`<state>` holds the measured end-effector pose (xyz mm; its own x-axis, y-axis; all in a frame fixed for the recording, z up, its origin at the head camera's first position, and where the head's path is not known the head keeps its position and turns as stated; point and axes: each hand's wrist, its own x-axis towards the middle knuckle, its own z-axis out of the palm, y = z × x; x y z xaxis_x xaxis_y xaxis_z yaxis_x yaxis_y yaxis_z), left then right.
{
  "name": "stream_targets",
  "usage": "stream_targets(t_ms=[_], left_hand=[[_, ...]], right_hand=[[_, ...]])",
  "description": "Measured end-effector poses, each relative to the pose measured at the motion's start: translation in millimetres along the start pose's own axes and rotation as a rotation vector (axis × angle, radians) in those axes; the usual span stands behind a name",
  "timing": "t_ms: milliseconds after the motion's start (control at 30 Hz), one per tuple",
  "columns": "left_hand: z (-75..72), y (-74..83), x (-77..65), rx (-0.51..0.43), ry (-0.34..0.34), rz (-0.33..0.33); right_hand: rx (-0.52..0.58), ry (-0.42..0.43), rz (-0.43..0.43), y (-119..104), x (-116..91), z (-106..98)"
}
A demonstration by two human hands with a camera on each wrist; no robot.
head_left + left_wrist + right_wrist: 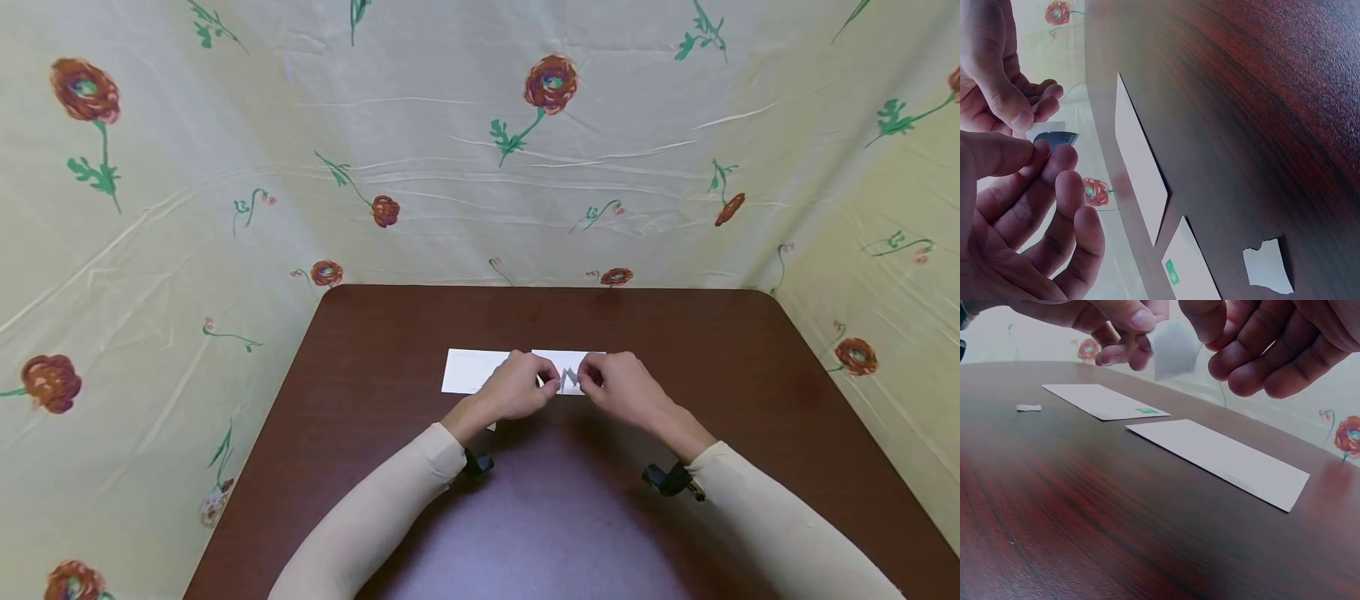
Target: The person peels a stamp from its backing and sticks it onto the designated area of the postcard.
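In front of me, both hands meet over the table. My left hand (521, 385) pinches a small stamp (1057, 137) between thumb and forefinger; its face is dark blue with pale lettering, its back white. Across from it, my right hand (622, 387) pinches a thin pale paper (1049, 127) at the stamp's far side, its other fingers curled loosely. Below the hands lie two white envelopes. The left envelope (1097, 400) bears a green stamp (1172, 272) near one corner; the right envelope (1222, 459) shows a plain white face.
A torn scrap of white paper (1269, 267) lies on the near side of the left envelope. The dark brown table (540, 517) reaches back to a flower-printed cloth (450, 150) that hangs behind it and along both sides. Straps with small dark devices circle both wrists.
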<state>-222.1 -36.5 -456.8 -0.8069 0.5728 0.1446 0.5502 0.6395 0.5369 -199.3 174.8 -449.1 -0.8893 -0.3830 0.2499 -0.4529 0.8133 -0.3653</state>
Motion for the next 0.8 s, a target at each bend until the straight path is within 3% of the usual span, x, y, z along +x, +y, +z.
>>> stream_targets(t_ms=[400, 500, 800], left_hand=[[-0.1, -4.7, -0.1, 0.011, 0.032, -0.055], [-0.9, -4.7, -1.1, 0.014, 0.051, -0.067], [-2.1, -4.4, -3.2, -0.008, 0.064, -0.091]], right_hand=[[-0.006, -0.048, 0.102, 11, -2, -15], [0.008, -0.088, 0.086, 13, -2, -16], [0.099, -0.313, -0.031, 12, -4, -5]])
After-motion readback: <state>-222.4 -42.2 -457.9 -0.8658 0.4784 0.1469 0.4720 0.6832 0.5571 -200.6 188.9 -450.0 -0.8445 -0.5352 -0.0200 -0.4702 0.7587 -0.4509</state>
